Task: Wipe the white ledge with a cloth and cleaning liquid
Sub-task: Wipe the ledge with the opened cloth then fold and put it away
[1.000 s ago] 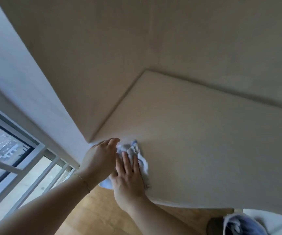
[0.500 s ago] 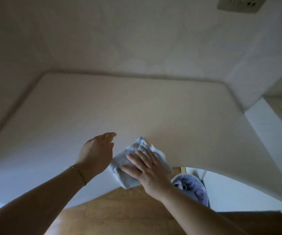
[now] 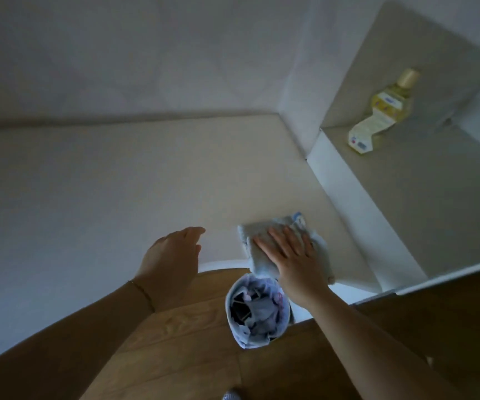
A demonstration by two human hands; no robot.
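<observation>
presses cloth (image 3: pixel 262 264) at front edge of ledge (image 3: pixel 146 180) with flat right hand (image 3: pixel 293 255), hiding its middle; holds nothing in relaxed left hand (image 3: pixel 169 255).

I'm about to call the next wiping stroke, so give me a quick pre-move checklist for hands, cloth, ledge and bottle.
1. Right hand flat on the cloth: ok.
2. Cloth fully on the ledge: not ok, its near corner looks to overhang the front edge.
3. Left hand open, apart from the cloth: ok.
4. Bottle on the side shelf, away from the cloth: ok.
5. Cloth wet with cleaning liquid: cannot tell.
</observation>
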